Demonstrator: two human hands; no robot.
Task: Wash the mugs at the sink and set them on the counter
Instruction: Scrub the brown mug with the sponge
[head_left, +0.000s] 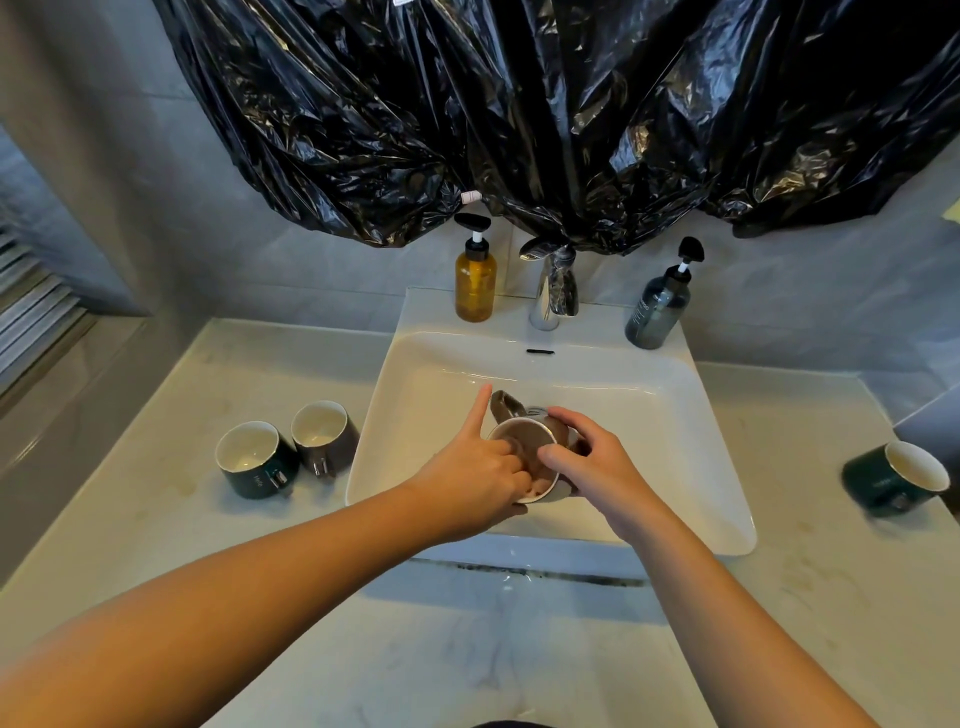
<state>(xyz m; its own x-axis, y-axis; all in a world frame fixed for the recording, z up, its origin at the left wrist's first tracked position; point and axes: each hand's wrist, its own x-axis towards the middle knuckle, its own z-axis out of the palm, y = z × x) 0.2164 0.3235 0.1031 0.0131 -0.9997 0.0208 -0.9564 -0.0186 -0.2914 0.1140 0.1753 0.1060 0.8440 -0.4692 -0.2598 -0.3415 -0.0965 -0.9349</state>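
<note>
A large black plastic sheet (519, 130) is hung across the wall above, and below it a pale worktop (467, 649) is spread to both sides of a white sink (649, 415) set in its middle. Within the sink, over the drain, a brown mug (530, 434) is held tilted, with its mouth turned toward the camera and its handle pointing to the far side. It is grasped round its body by the right hand (587, 462), thumb at the rim and fingers over the top. The left hand (478, 483) is set against the mouth with most fingers curled inside and one finger stretched straight past the rim, so the mug's wall appears to be pinched. Three other mugs are seen on the worktop. A dark green mug (257, 462) and a grey mug (324, 436) are stood close together just beside the sink's left edge. A second green mug (893, 478) is placed well apart at the right, too blurred for its pose to be told. On the sink's back ledge an amber pump bottle (475, 280) and a grey pump bottle (657, 312) are stood on either side of a chrome tap (553, 291), from which no water is seen running. The task is judged to be partway. One mug is being rubbed out by hand and is not yet set down, and which of the three on the worktop have been washed cannot be told.
</note>
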